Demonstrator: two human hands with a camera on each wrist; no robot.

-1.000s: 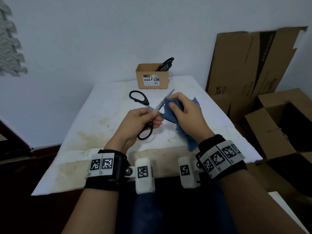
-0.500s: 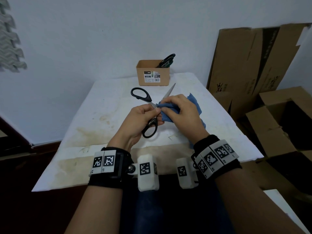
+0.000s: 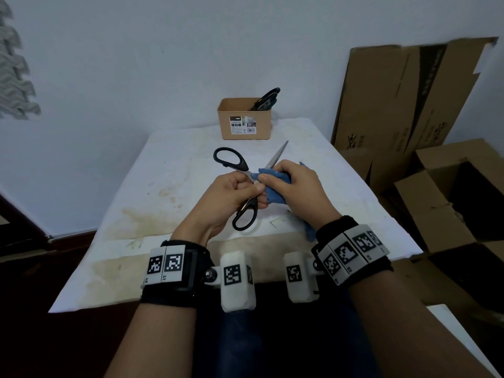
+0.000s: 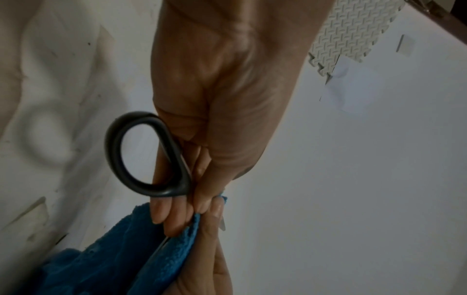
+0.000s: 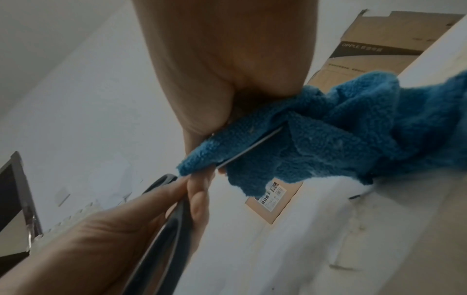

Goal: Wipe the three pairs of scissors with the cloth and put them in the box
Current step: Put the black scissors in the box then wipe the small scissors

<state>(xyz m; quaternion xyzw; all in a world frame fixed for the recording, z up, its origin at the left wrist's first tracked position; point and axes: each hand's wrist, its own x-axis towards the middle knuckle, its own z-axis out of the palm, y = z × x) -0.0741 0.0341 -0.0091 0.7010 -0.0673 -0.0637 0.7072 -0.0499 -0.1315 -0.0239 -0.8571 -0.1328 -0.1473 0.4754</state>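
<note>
Over the near middle of the counter point(image 3: 169, 170), the left hand point(image 3: 226, 197) grasps the open scissors point(image 3: 246, 184) near the pivot, one black loop toward the far left, the other hanging near. The right hand point(image 3: 294, 184) has its grip clenched round the blue cloth point(image 3: 274, 186), folded over a blade. A second ago that cloth sat further out along the blade; now it has slid down to the pivot, touching the left fingers point(image 4: 161, 211), so this stroke looks finished. At the far edge the box point(image 3: 244, 121) already holds dark handles point(image 3: 266, 100), though I cannot count them. This pair seems nearly ready to join them.
</note>
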